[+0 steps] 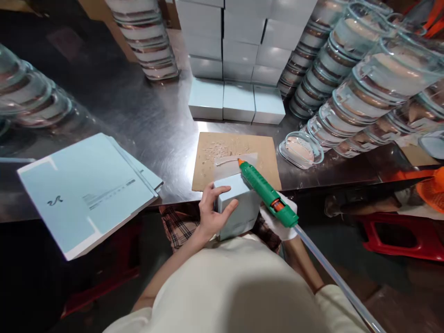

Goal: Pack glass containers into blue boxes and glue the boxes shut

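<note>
L hand point(214, 212) is held in a C-shaped grip, thumb & index spread apart, tips pointed R; L forearm point(169, 277) is angled fwd & inward. R hand point(274, 226), white-gloved, is closed in a grip, fingers mostly hidden; R forearm point(305, 264) is angled fwd/inward too.

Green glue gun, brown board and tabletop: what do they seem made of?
Green glue gun: probably moulded hard plastic, evenly coloured with a soft sheen.
Brown board: apparently cardboard, matte and tan, marked with specks.
Tabletop: likely stainless steel, smooth grey with blurred bright reflections.
</note>
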A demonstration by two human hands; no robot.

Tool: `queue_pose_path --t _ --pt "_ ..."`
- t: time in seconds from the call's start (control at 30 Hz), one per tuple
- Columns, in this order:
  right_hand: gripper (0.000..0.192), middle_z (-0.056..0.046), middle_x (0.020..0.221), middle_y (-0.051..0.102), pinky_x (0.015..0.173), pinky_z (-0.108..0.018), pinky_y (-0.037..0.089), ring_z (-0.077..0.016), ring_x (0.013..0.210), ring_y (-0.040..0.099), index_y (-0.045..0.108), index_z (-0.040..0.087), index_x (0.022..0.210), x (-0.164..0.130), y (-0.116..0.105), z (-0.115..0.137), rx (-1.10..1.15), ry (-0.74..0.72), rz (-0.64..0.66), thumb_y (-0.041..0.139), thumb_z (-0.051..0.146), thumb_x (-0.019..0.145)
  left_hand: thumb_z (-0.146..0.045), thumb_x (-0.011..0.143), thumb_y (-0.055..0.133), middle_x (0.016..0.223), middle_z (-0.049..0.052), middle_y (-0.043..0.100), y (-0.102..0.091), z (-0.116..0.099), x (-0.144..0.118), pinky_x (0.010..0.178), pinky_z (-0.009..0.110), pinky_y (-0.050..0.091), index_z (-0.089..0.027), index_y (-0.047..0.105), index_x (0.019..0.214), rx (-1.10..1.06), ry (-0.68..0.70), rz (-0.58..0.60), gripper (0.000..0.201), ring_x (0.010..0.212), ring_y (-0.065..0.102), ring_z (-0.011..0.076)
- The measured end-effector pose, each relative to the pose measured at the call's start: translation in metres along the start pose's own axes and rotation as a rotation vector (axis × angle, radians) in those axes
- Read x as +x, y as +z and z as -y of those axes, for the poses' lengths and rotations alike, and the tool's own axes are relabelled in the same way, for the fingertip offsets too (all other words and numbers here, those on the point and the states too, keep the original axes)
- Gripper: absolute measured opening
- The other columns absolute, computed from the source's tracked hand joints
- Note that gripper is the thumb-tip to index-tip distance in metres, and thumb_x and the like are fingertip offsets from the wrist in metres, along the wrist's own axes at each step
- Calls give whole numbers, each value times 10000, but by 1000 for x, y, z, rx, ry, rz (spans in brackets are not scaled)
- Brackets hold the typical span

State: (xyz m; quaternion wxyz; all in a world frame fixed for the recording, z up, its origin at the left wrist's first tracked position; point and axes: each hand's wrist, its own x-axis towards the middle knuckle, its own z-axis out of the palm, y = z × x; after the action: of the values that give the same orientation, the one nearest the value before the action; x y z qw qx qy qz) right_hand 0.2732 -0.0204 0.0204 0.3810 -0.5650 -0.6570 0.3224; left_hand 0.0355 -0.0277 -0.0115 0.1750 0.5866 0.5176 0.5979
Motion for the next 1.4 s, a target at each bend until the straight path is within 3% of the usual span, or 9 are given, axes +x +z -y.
queue_pose_path --t 0.17,0.3,0.53,0.67,0.8,0.93,1.03,1.17,1.4 --pt "402 -28 663 701 594 -348 599 -201 578 651 659 231 745 13 -10 -14 99 254 -215 825 594 705 -484 921 768 1041 49 729 -11 8 -2 1019 378 512 -237 732 1102 22 -14 -15 308 1096 663 233" --pt "511 -22 602 694 434 -291 496 -168 455 594 732 195 852 50 0 -23 237 427 -179 739 699 763 -520 910 762 1038 49 729 -16 13 -2 973 367 523 -236 726 1090 -11 -33 9 338 1069 667 236" --pt "527 -168 696 746 695 -340 591 -313 853 777 668 165 664 109 -24 -19 -82 611 -145 679 631 909 -559 891 762 1026 59 727 -18 14 -1 987 386 529 -226 732 1073 -51 -60 57 381 1112 668 257" --pt "388 -133 995 815 892 -364 585 -320 1129 725 788 178 854 96 -29 3 -102 375 -207 750 564 859 -526 911 754 1038 64 722 -18 13 1 968 377 537 -231 728 1079 -113 -50 105 341 1085 674 246" --pt "578 -82 1054 812 870 -378 603 -272 990 743 801 178 1093 82 0 18 377 313 194 899 576 685 -551 882 784 1207 121 689 -13 14 -1 1020 427 534 -225 715 1036 -215 -11 131 367 1243 658 302" --pt "653 -87 1091 794 916 -412 604 -271 1003 747 782 203 1095 72 9 13 583 234 269 842 737 724 -587 849 812 1314 141 654 -3 18 -4 1086 467 521 -277 593 1243 -381 -153 11 547 1324 643 320" --pt "690 -131 1340 717 1071 -464 551 -303 1229 693 759 228 1152 64 -6 15 449 -98 455 749 816 790 -569 864 812 1196 66 669 0 21 -2 1045 447 557 -385 375 1426 -553 -194 -27 736 1185 713 258" --pt "353 -131 1356 669 1133 -445 517 -247 1269 655 730 261 1261 63 -19 28 140 -462 524 757 447 962 -520 876 818 1168 60 637 -6 23 2 1069 477 545 -290 635 1085 -535 -146 69 361 1191 696 265" --pt "253 -116 1325 638 1102 -428 548 -223 1239 649 737 265 1201 64 -6 24 137 -493 521 651 434 1034 -504 929 760 1135 83 659 -15 14 14 1061 489 541 -225 710 918 -495 -139 170 283 1191 690 279"
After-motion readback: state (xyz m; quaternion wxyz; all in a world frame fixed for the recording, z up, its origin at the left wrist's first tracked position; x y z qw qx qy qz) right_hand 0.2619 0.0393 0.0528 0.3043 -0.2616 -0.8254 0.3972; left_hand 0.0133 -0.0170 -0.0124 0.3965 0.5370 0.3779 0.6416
